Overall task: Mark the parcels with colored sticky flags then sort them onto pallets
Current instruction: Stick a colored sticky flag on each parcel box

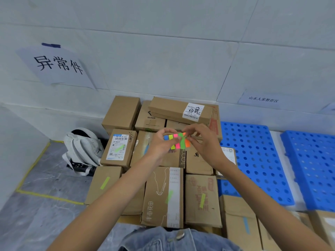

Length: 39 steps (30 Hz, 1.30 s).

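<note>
Both hands pinch the sticky flags point(178, 141) (left hand point(160, 144) gripping, right hand point(203, 142) at the orange edge) above the parcels point(163, 194).

A white backpack point(82, 149) slumps on the grey floor point(50, 211) at the foot of the wall point(163, 51). Above the backpack, a paper sign point(56, 66) with large black characters hangs from blue tape point(51, 45). Far right of the backpack is a smaller sign point(262, 99). Yellow floor tape point(34, 167) runs left of the backpack.
</note>
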Tool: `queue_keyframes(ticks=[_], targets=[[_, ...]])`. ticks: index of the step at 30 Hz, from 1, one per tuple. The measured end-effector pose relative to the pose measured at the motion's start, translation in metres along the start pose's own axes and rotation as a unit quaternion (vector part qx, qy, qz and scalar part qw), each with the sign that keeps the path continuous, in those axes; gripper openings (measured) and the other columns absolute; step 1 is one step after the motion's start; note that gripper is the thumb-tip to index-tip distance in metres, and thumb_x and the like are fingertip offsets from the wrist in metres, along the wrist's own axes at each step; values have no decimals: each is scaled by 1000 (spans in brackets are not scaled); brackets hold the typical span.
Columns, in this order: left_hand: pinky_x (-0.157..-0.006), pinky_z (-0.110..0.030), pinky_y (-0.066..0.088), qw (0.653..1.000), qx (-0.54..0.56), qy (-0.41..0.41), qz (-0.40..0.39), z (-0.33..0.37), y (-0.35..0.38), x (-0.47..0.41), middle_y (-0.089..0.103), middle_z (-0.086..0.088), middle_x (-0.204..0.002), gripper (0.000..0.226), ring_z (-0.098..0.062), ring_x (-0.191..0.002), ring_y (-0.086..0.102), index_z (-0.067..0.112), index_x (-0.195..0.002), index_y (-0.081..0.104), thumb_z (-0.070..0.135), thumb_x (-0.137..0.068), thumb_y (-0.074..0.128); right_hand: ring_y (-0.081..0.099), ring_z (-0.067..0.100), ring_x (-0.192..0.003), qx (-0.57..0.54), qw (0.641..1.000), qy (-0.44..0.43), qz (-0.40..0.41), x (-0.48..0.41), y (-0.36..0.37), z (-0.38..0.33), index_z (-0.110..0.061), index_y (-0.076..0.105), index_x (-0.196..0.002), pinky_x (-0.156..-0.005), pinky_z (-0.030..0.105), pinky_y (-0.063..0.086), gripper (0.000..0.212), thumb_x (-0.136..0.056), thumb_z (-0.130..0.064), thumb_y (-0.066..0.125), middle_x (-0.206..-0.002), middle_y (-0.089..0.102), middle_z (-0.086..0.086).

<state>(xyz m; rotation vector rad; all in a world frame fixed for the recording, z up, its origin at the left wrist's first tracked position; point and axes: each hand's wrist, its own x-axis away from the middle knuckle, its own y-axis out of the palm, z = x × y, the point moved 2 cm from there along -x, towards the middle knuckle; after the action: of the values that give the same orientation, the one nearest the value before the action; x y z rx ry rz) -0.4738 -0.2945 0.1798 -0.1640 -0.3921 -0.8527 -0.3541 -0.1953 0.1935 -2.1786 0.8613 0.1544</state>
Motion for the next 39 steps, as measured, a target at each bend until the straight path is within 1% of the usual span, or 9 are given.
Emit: queue_keyframes(ticks=[3, 7, 14, 19, 21, 24, 28, 34, 39], targets=[[-58, -25, 56, 999, 20, -1, 40, -2, 1, -5, 59, -10, -107, 24, -15, -74, 64, 15, -102, 57, 9, -82, 70, 57, 9, -82, -24, 1000, 6, 5, -1, -4, 3, -19, 68, -92, -72, 10, 40, 21, -79, -3, 69, -84, 61, -15], [-56, -23, 54, 995, 48, 3, 86, -7, 0, -13, 60, -13, -117, 24, -22, -91, 66, 16, -101, 56, 6, -83, 68, 61, 11, -79, -109, 990, 86, -14, -1, -7, 10, -25, 68, -85, -73, 22, 48, 24, -80, -2, 68, -84, 68, -3], [-53, -21, 52, 983, 74, -9, 168, -21, -8, -27, 57, -12, -118, 25, -15, -86, 63, 18, -102, 52, 6, -85, 66, 63, 18, -84, -254, 943, 215, 28, 7, -16, 46, -19, 69, -85, -79, 26, 54, 20, -82, 0, 65, -85, 68, 2], [-60, -23, 52, 973, 83, -26, 213, -31, -19, -43, 56, -10, -118, 25, -20, -97, 61, 19, -102, 52, 8, -85, 66, 57, 8, -70, -119, 948, 294, -7, 15, -1, 104, -14, 66, -84, -70, 14, 48, 16, -82, 1, 64, -79, 64, 1], [-60, -23, 52, 971, 77, -28, 224, -37, -19, -49, 57, -9, -119, 24, -19, -97, 62, 21, -99, 53, 8, -84, 67, 53, 9, -68, -68, 948, 307, -47, 20, 13, 127, -13, 65, -84, -63, 8, 44, 16, -81, 3, 63, -77, 62, 4], [-59, -22, 51, 969, 62, -42, 235, -47, -14, -57, 56, -8, -121, 25, -21, -104, 62, 22, -100, 55, 9, -83, 68, 52, 10, -69, 2, 942, 311, -124, 26, 37, 158, -11, 65, -86, -60, 9, 41, 15, -81, 3, 61, -78, 62, 6], [-57, -19, 52, 969, 39, -58, 235, -56, 1, -60, 52, -1, -120, 28, -16, -98, 60, 15, -110, 57, 10, -85, 67, 56, 16, -74, 44, 940, 305, -145, 35, 57, 179, -8, 64, -86, -70, 28, 47, 15, -80, 4, 58, -81, 64, 5], [-51, -16, 52, 977, 17, -82, 195, -71, 20, -56, 54, -3, -114, 25, -10, -83, 60, 19, -105, 55, 11, -85, 67, 52, 18, -86, 58, 957, 248, -141, 51, 66, 184, -5, 63, -93, -81, 26, 45, 17, -78, 0, 67, -96, 54, 7], [-51, -16, 54, 986, 4, -104, 134, -82, 42, -43, 52, -2, -113, 26, -10, -77, 62, 17, -106, 54, 7, -85, 66, 43, 13, -90, 63, 959, 230, -154, 52, 63, 189, -10, 59, -98, -80, 19, 35, 30, -73, -10, 75, -101, 48, 3]])
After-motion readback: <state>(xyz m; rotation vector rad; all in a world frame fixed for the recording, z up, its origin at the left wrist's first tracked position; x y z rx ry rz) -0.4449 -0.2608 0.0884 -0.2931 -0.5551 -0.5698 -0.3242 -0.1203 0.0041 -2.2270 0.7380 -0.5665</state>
